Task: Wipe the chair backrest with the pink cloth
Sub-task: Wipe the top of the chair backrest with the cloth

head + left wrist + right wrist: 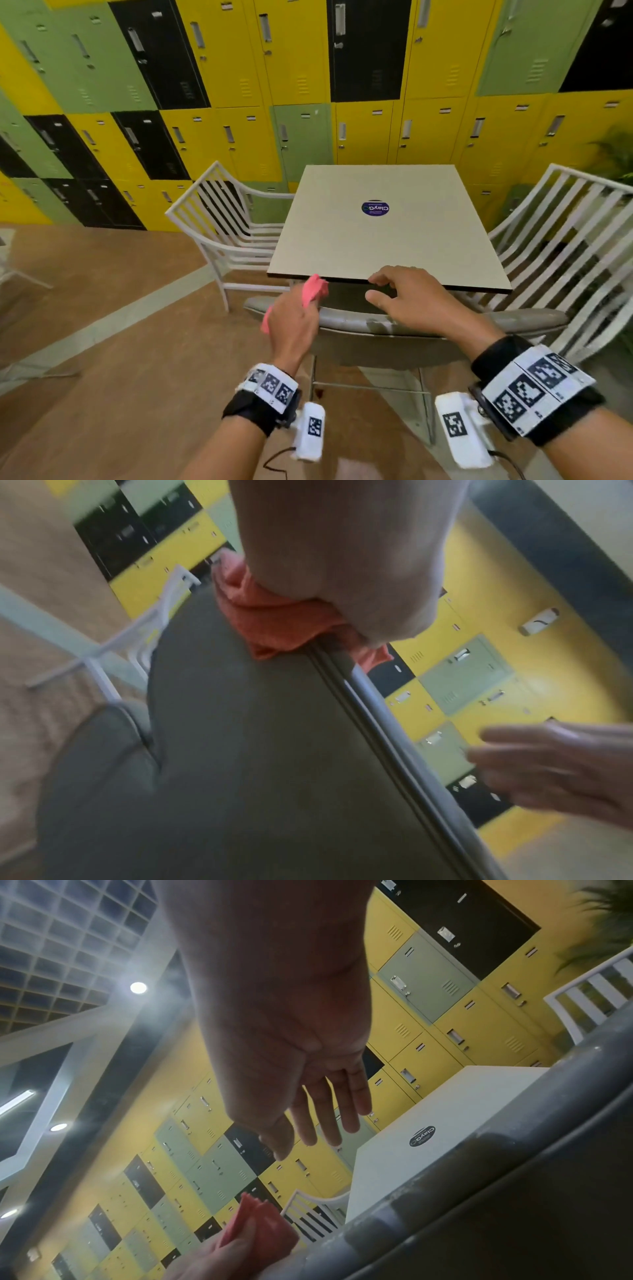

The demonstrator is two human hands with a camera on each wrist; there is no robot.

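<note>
A grey chair backrest (363, 325) stands right in front of me, its top edge below the table's near edge. My left hand (294, 322) grips the bunched pink cloth (315, 289) just over the left end of that top edge; in the left wrist view the pink cloth (274, 620) sits against the backrest (257, 750) at its rim. My right hand (407, 298) hovers over the backrest's middle with fingers spread and relaxed, holding nothing. The right wrist view shows those straight fingers (329, 1112) above the backrest rim (479, 1164), apart from it.
A square beige table (342, 246) with a round blue sticker (375, 208) stands behind the backrest. White slatted chairs flank it, one at the left (219, 212) and one at the right (561, 246). Yellow, green and black lockers (308, 68) fill the wall behind.
</note>
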